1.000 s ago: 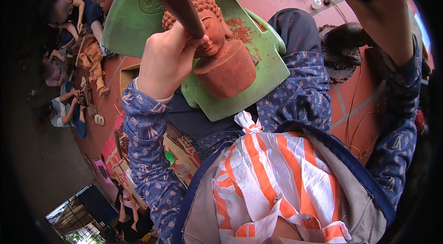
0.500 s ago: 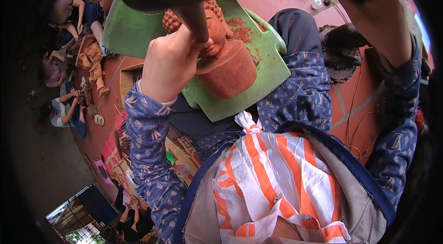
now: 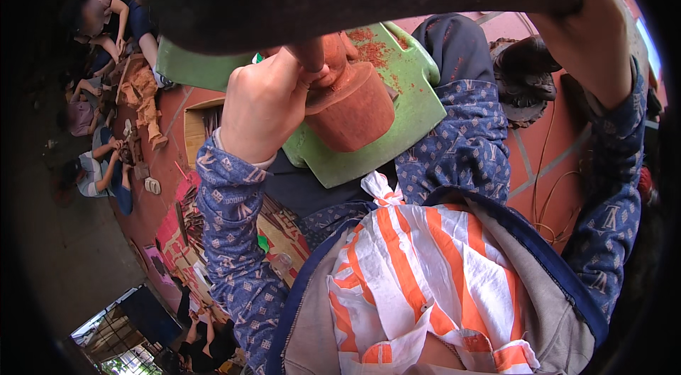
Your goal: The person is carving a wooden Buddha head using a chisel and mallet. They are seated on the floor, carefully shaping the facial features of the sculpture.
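Note:
A reddish-brown carved wooden head [image 3: 355,116] on a round base lies tilted on a green plastic chair [image 3: 415,80] in front of me. My left hand [image 3: 262,109] is closed round a chisel [image 3: 308,57], held close against the carving's face. Its cutting end is hidden by my fingers. At the upper right, my right hand [image 3: 594,45] grips the narrow end of a dark wooden mallet [image 3: 355,2]. The mallet's thick end hangs over the chisel handle and covers the carving's hair; I cannot tell whether the two touch.
Red wood chips [image 3: 372,52] lie scattered on the chair. A dark carved piece [image 3: 521,80] stands on the tiles at right, near a thin cable [image 3: 539,187]. At left are an open cardboard box [image 3: 195,130], several tools on cardboard, a pale carving [image 3: 145,102] and other people working.
The mallet has come down and to the left, looming larger and hiding the carving's hair and more of the chisel handle. My left hand has barely shifted.

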Motion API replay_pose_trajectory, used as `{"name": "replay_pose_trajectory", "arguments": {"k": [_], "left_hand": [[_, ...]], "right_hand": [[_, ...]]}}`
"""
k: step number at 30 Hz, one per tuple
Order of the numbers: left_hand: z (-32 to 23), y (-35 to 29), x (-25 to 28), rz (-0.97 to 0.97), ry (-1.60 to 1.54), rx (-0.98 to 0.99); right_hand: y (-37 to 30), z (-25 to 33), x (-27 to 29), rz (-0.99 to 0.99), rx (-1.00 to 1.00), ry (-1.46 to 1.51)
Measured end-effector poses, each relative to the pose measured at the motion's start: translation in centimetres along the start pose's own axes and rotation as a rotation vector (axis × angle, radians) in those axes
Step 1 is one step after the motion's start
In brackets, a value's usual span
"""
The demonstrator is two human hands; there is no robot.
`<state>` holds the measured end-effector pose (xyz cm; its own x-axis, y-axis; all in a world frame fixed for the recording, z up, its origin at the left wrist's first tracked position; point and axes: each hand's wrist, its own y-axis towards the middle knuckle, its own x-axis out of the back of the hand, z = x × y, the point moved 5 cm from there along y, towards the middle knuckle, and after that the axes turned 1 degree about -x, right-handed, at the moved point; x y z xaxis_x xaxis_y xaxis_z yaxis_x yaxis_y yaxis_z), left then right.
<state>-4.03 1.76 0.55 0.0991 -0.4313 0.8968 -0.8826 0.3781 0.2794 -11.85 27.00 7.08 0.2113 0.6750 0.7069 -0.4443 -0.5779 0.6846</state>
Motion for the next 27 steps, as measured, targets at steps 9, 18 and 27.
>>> {"name": "replay_pose_trajectory", "arguments": {"k": [9, 18, 27], "left_hand": [[1.5, 0.0, 0.5, -0.133, -0.294, 0.213], [1.0, 0.3, 0.5, -0.116, -0.231, 0.162], [1.2, 0.5, 0.5, -0.061, -0.228, 0.168]], "right_hand": [[-0.1, -0.3, 0.1, 0.017, -0.028, 0.042], [-0.2, -0.6, 0.1, 0.037, -0.060, 0.070], [-0.1, -0.2, -0.1, 0.076, -0.107, 0.082]]}}
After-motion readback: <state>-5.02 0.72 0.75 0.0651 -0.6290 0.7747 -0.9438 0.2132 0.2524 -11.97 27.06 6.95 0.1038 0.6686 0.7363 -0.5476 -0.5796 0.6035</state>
